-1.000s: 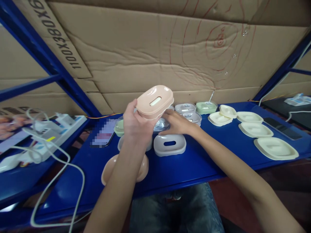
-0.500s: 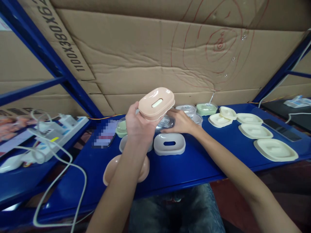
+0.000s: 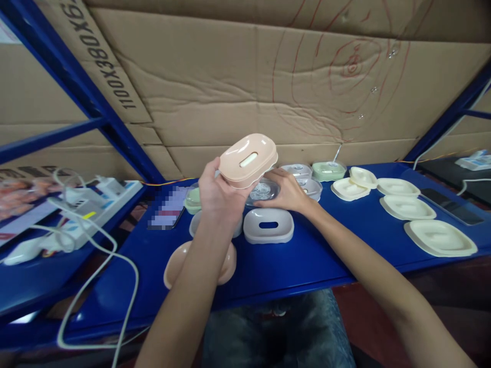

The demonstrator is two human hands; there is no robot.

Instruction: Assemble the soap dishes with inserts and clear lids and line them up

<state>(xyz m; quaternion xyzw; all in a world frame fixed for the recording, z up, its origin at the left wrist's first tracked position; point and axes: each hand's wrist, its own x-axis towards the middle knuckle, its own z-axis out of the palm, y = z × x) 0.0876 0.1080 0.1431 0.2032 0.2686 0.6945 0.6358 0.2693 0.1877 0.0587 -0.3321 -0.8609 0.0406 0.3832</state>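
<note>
Holding the peach oval plastic dish [image 3: 253,172] tilted above the blue metal surface [image 3: 318,255], the left hand [image 3: 222,197] grasps its left end and underside, while the right hand [image 3: 287,190] has its fingers curled round the clear oval plastic cover [image 3: 263,189] just below; whether that is lifted, cannot tell. Slotted grey plastic dish [image 3: 268,236] close in front; left forearm crosses a second peach dish [image 3: 177,268], hiding its middle. Green lidded oval box [image 3: 328,171] behind, cream oval pieces [image 3: 441,239] well right, phone [image 3: 167,208] left, screen blurred.
</note>
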